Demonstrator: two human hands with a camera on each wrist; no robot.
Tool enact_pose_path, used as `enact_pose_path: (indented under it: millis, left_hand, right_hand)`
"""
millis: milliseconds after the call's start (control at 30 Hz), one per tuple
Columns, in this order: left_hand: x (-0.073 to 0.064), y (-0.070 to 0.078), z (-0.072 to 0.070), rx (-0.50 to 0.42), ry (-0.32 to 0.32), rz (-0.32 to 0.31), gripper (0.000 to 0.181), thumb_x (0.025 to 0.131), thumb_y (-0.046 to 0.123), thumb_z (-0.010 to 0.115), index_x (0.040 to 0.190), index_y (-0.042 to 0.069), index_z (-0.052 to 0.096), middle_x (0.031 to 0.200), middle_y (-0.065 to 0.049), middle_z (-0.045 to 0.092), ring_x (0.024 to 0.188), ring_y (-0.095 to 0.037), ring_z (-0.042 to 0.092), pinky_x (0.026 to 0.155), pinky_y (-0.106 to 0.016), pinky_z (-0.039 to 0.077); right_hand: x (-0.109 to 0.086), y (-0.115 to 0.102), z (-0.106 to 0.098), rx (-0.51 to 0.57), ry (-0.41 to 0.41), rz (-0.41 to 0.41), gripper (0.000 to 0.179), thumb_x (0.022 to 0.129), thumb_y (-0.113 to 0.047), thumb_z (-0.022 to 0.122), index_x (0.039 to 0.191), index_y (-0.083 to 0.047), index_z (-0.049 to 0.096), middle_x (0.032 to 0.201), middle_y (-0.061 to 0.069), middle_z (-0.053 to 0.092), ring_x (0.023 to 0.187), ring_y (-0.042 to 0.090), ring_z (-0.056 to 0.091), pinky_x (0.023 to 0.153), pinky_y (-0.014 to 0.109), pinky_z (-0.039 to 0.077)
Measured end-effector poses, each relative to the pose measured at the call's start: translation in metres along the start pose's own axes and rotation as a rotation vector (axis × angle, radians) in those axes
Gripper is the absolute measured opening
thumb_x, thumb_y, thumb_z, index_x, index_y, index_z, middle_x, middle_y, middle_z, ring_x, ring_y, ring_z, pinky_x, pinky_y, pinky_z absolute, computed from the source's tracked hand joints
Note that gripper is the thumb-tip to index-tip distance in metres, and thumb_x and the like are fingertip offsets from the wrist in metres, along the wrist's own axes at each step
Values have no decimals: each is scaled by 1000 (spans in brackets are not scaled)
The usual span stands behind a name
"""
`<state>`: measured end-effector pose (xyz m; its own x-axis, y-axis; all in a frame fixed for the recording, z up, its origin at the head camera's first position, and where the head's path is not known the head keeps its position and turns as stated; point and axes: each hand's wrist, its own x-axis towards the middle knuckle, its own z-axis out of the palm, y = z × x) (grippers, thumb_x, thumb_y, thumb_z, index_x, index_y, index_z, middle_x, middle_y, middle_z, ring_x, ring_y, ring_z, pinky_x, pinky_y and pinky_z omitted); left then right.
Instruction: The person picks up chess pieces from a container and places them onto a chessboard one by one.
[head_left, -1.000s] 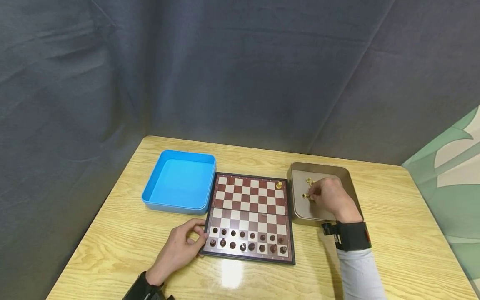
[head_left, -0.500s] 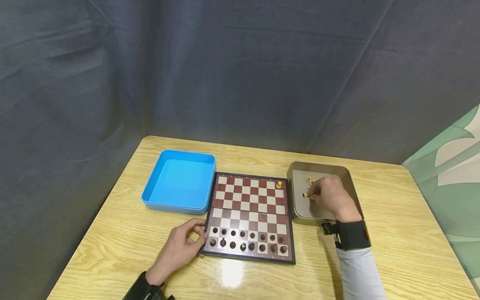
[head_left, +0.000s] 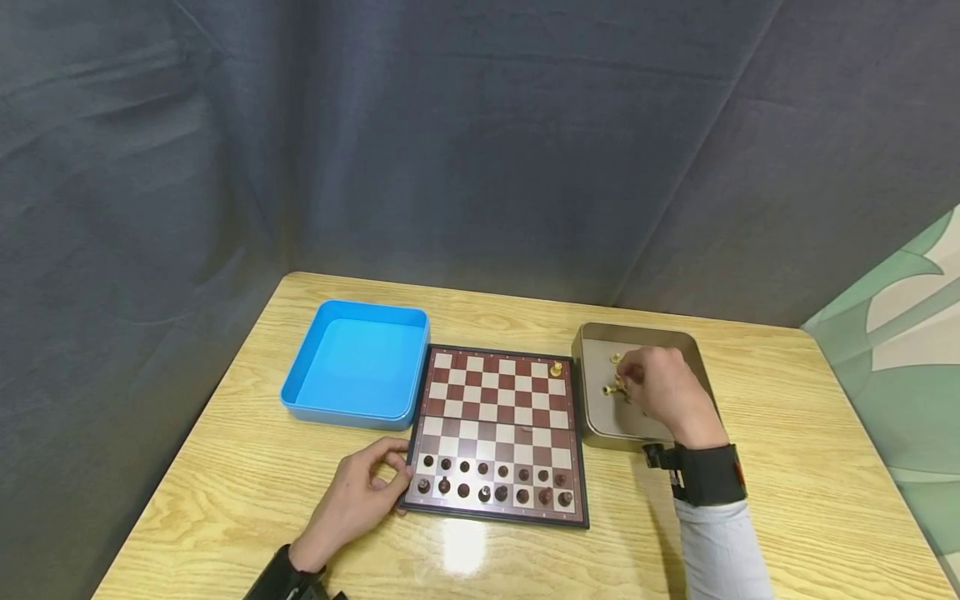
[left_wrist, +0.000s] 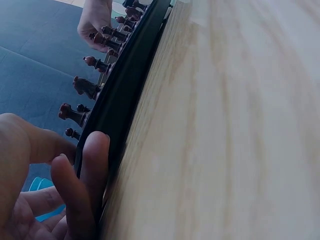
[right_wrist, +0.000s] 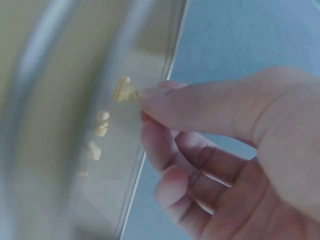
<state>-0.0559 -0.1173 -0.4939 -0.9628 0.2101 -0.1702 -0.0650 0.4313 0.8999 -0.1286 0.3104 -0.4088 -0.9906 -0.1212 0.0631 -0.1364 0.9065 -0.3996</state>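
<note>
The left hand [head_left: 367, 487] holds a chessboard [head_left: 497, 432] whose border marks [head_left: 491, 355] are illegible.

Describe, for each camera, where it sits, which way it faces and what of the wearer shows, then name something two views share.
Head: on the person's head, facing forward and down over the chessboard; left hand and right hand show.
Left wrist: worn there, looking along the chessboard's edge; the left hand grips it, the right hand shows beyond.
Right wrist: worn there, looking into the brown box; the right hand pinches a yellow chess piece.
Head and left wrist views share the dark chess pieces.
</note>
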Motion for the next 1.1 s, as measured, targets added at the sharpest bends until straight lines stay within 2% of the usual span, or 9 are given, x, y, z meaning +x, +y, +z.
enact_pose_path:
  millis: [133, 300, 500, 667, 833, 1100]
  left_hand:
    - [0, 0, 0, -13, -6, -1, 36, 92, 9, 71, 128, 8, 68, 93, -3, 69, 53, -18, 69, 47, -28, 52]
    - [0, 0, 0, -21, -12, -2, 37, 92, 9, 71, 128, 8, 68, 94, -3, 69, 53, -19, 70, 46, -28, 52]
    - [0, 0, 0, -19, -14, 5, 37, 92, 9, 71, 128, 7, 68, 94, -3, 70, 53, -18, 70, 46, -27, 52]
    - [-1, 0, 0, -24, -18, 11, 37, 92, 10, 72, 128, 7, 67, 95, -4, 70, 53, -17, 70, 45, -28, 51]
    - [0, 0, 0, -24, -22, 0, 37, 92, 10, 71, 129, 8, 67, 96, -4, 70, 54, -19, 71, 46, -28, 52]
    - [-1, -1, 0, -30, -25, 4, 38, 92, 10, 71, 130, 7, 66, 96, -4, 70, 54, -19, 71, 45, -29, 52]
  right_hand:
    - [-2, -5, -1, 8, 70, -77, 11, 83, 9, 71, 90, 2, 77, 81, 12, 73, 70, 21, 67, 58, 37, 54]
    - [-3, -13, 0, 38, 118, -150, 9, 86, 7, 73, 90, 1, 78, 83, 11, 73, 68, 18, 67, 57, 33, 54]
    - [0, -22, 5, -9, 218, -258, 8, 85, 2, 76, 89, -3, 79, 86, 7, 73, 71, 19, 68, 62, 38, 54]
    - [2, -27, 10, -47, 244, -292, 9, 84, -1, 78, 89, -9, 80, 90, 3, 74, 69, 15, 68, 58, 34, 53]
    - [5, -33, 18, -50, 232, -323, 10, 83, -1, 78, 90, -9, 80, 92, 3, 74, 70, 14, 68, 59, 32, 53]
    - [7, -46, 33, 38, 125, -300, 12, 89, 4, 71, 93, -3, 80, 85, 5, 68, 74, 16, 64, 64, 34, 54]
